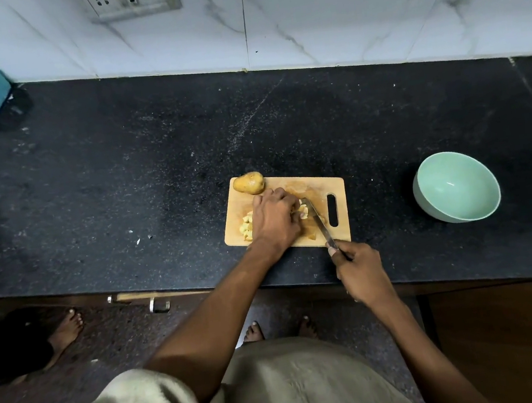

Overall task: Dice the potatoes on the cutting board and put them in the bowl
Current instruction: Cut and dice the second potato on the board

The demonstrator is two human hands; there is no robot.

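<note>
Left hand [275, 221] arched over potato pieces [247, 226]

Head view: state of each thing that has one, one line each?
whole potato: uncut, on the board's far left corner
potato pieces: cut, on the board, partly hidden by the left hand
cutting board: flat on the counter
knife: blade down among the pieces
bowl: upright, empty, right of the board
left hand: curled over the pieces
right hand: grips the knife handle
</note>
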